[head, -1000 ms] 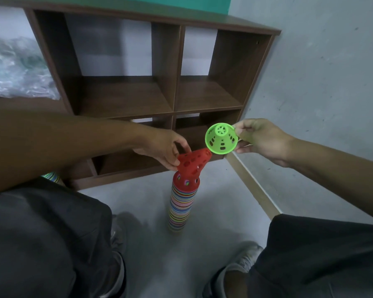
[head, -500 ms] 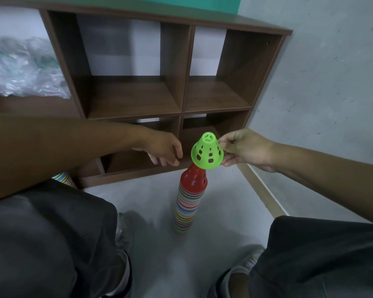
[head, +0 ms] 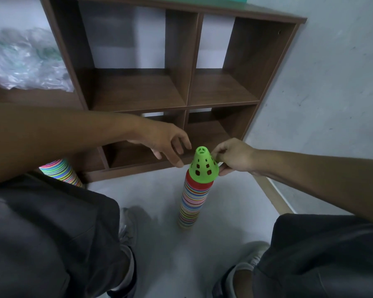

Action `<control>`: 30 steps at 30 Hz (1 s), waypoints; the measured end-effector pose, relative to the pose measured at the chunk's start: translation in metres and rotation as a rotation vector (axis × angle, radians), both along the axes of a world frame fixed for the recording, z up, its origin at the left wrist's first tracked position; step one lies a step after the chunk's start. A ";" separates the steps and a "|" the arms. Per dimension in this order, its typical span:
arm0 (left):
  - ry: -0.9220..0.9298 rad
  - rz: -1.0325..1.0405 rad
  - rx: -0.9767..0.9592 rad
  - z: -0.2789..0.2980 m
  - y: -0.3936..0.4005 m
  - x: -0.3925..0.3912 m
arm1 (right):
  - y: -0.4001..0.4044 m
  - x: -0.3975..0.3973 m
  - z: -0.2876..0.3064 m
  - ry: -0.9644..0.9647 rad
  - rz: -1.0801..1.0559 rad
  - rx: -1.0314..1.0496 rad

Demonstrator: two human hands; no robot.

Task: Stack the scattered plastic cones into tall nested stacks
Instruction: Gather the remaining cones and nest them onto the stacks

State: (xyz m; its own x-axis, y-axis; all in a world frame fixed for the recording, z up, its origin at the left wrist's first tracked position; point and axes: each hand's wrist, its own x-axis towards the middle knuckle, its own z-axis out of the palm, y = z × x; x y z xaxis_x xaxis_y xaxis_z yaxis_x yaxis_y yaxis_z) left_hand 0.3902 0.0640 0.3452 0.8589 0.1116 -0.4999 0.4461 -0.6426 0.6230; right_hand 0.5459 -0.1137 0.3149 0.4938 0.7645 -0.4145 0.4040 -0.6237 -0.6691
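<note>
A tall nested stack of many-coloured cones (head: 192, 201) stands on the floor between my knees. A green perforated cone (head: 202, 166) sits upright on top of it, over a red cone's rim. My right hand (head: 233, 158) pinches the green cone's right side. Just left of the cone my left hand (head: 167, 145) hovers with loose fingers and holds nothing. A second striped stack (head: 59, 172) shows at the left, partly hidden behind my left arm and knee.
A brown wooden cubby shelf (head: 187, 87) stands right behind the stack. Crumpled clear plastic (head: 24, 61) lies in its left compartment. A grey wall (head: 332, 93) with a wooden skirting strip runs along the right. My knees and shoes frame the grey floor.
My left hand let go of the red cone, which now sits on the stack. My right hand turned the green cone tip up and lowered it onto the top.
</note>
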 end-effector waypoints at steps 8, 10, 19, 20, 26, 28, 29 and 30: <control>-0.122 -0.143 0.047 -0.010 -0.034 0.011 | -0.027 0.010 -0.017 -0.003 -0.007 -0.079; -0.205 -0.163 0.083 -0.015 -0.045 0.017 | -0.038 0.014 -0.021 -0.017 0.003 -0.096; -0.332 -0.127 0.291 -0.031 -0.039 0.021 | -0.060 0.023 -0.047 -0.043 0.067 -0.159; -0.332 -0.118 0.303 -0.030 -0.034 0.021 | -0.059 0.022 -0.054 -0.040 0.058 -0.164; -0.322 -0.018 0.361 -0.034 0.000 0.017 | -0.044 0.000 -0.113 0.147 0.048 -0.172; -0.314 0.019 0.367 -0.034 0.008 0.015 | -0.040 -0.006 -0.140 0.174 0.052 -0.200; -0.310 0.038 0.372 -0.034 0.011 0.014 | -0.038 -0.009 -0.152 0.198 0.045 -0.212; -0.306 0.061 0.377 -0.035 0.014 0.012 | -0.037 -0.010 -0.166 0.227 0.027 -0.217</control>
State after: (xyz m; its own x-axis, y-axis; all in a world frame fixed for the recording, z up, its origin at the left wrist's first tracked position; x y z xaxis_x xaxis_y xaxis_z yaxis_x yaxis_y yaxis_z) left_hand 0.4026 0.0780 0.3103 0.9463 0.2911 -0.1407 0.3228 -0.8271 0.4601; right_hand 0.5361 -0.1505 0.1489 0.3507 0.6578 -0.6665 0.2784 -0.7528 -0.5965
